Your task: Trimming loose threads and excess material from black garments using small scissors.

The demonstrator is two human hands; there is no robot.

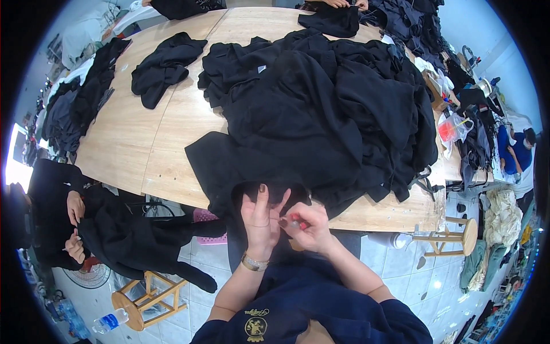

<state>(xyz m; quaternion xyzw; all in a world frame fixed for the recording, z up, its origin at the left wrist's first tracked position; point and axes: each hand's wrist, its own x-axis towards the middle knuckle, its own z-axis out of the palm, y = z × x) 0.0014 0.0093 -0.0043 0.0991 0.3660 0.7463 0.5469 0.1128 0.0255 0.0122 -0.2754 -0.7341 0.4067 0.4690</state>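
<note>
The largest thing is a pale wooden table (117, 140) with a curved outline, made of joined boards. On the middle and right part of this table lies a big, wrinkled heap of black cloth garments (303, 103), and its nearest folds hang over the near edge of the table, just in front of the person's hands. To the left of the table, a co-worker in black clothes (48, 200) has both hands on a long black cloth garment (123, 232). A smaller crumpled black garment (163, 66) lies apart on the left part of the table. Two round wooden stools stand on the floor, one at the left (127, 308) and one at the right (470, 237) of the table's near side.

The person's left hand (262, 215) is at the near edge of the table, before the black folds; its thumb points up and the fingers are spread, but I cannot tell if they pinch any cloth. The right hand (309, 223), just beside it, is curled around a small tool with red parts (295, 219), whose exact kind I cannot tell. A light-coloured metallic wristwatch (255, 263) is on the left wrist.
</note>
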